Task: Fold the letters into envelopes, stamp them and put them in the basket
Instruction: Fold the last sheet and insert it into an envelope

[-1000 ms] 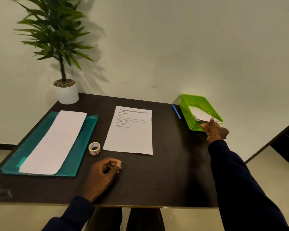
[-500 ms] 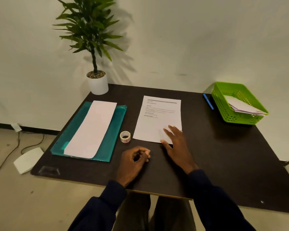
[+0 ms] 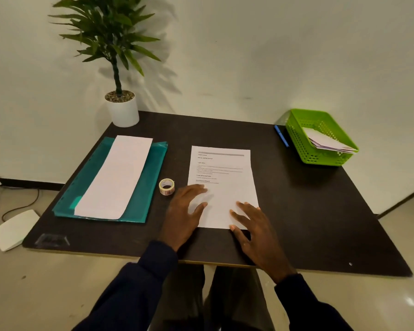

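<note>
A printed letter (image 3: pixel 221 177) lies flat in the middle of the dark table (image 3: pixel 308 211). My left hand (image 3: pixel 185 212) rests open on its lower left edge, fingers spread. My right hand (image 3: pixel 253 225) lies open on its lower right corner. A small roll of stamps (image 3: pixel 166 186) stands just left of the letter. A long white envelope (image 3: pixel 116 176) lies on a teal folder (image 3: pixel 153 182) at the left. The green basket (image 3: pixel 296 137) at the far right corner holds several white envelopes (image 3: pixel 328 142).
A blue pen (image 3: pixel 281 135) lies beside the basket's left side. A potted plant (image 3: pixel 122 108) stands at the table's far left corner against the wall. A white device (image 3: pixel 13 229) and cables lie on the floor at the left.
My right hand came back from the basket to the letter's lower right corner. My left hand uncurled from a fist and moved onto the letter's lower left edge. The view swung left.
</note>
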